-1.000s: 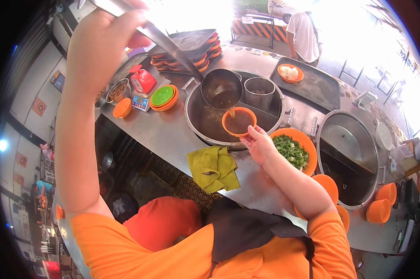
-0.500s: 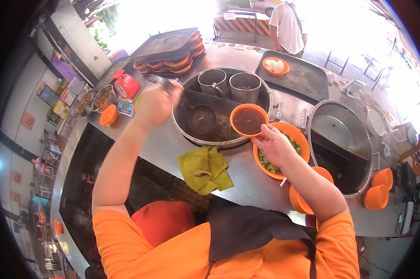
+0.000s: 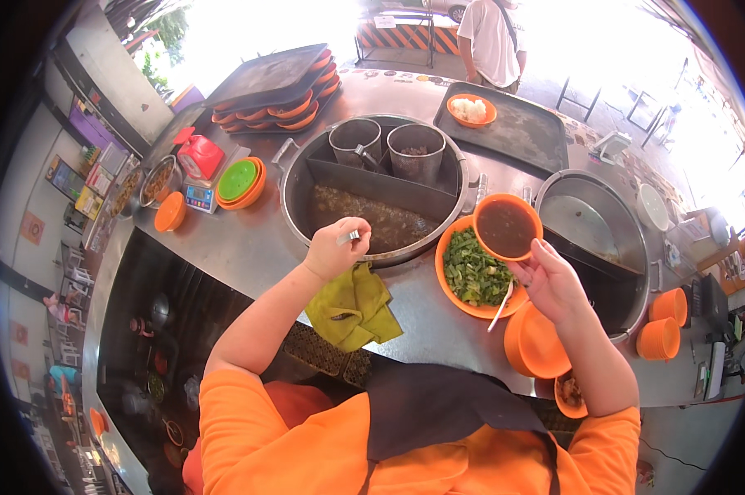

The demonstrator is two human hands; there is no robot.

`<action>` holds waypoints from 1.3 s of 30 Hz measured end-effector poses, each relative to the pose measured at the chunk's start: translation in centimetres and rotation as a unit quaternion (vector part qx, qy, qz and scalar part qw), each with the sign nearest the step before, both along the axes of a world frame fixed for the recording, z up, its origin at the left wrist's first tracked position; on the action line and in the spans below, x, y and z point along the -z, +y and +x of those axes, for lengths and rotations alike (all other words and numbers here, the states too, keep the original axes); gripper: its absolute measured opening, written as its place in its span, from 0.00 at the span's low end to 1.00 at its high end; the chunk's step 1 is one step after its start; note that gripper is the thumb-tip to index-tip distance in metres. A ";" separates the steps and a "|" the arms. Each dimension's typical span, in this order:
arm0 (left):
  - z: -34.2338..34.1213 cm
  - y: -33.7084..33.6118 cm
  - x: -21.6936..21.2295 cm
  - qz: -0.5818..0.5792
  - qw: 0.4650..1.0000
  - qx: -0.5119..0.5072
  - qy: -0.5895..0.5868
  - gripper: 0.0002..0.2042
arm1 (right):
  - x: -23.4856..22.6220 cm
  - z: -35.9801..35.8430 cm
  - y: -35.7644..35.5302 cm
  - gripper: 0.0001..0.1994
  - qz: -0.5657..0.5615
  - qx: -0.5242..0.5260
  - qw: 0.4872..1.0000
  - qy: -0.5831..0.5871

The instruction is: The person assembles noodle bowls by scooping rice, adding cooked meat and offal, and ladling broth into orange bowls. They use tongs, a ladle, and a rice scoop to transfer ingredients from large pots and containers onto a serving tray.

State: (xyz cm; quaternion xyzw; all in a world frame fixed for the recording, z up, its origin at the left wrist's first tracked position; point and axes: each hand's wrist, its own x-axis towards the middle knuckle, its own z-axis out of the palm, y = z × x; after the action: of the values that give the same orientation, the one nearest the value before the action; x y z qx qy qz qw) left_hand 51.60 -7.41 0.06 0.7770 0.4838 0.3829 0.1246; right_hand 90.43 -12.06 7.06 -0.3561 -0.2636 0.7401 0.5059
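Observation:
My left hand (image 3: 331, 252) is closed around a ladle's metal handle (image 3: 351, 237) at the near edge of the big round pot (image 3: 290, 194). The ladle's bowl is out of sight. Brown broth with bits in it fills the pot's near compartment; two metal cylinders (image 3: 416, 161) stand in the far one. An orange bowl of dark brown soup (image 3: 508, 227) is held level by its near rim in my right hand (image 3: 547, 280). It hangs above the right edge of a larger orange bowl of chopped greens (image 3: 477, 272) with a white spoon (image 3: 500, 307).
A yellow-green cloth (image 3: 352, 309) lies before the pot. Stacked orange bowls (image 3: 537, 342) sit by my right forearm. A second divided pot (image 3: 546, 202) stands right. A black tray (image 3: 537, 136) bears a bowl of white food (image 3: 470, 110). Beyond the counter stands a person (image 3: 489, 41).
My left hand has come down and nearer with the ladle, whose bowl no longer shows in the broth. My right hand has carried the soup bowl rightward, away from the pot.

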 end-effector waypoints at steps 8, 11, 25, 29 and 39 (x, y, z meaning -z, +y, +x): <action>-6.4 0.1 1.8 -0.168 0.978 0.057 0.112 0.06 | -0.7 2.3 -3.2 0.13 -0.013 0.054 0.998 0.006; -8.4 0.8 0.5 -0.200 0.944 0.077 0.251 0.13 | -0.5 3.2 -4.3 0.14 -0.016 0.066 0.998 0.005; 3.5 18.7 -4.3 0.138 0.852 -0.100 0.495 0.19 | 0.4 6.5 -8.6 0.14 -0.026 0.096 0.995 0.012; 5.7 23.2 -1.9 -0.126 0.746 -0.144 0.638 0.18 | 0.4 6.9 -9.3 0.15 -0.032 0.125 0.991 0.033; 6.0 21.9 -11.6 -0.131 0.745 -0.208 0.620 0.13 | 1.2 8.3 -8.6 0.15 -0.045 0.136 0.988 0.049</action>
State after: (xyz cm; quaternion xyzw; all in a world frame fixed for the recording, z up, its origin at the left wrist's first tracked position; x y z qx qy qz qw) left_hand 57.59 14.48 11.69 0.6995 0.6493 -0.2343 -0.1852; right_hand 98.76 -20.66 5.86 -0.3744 -0.1542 0.6920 0.5976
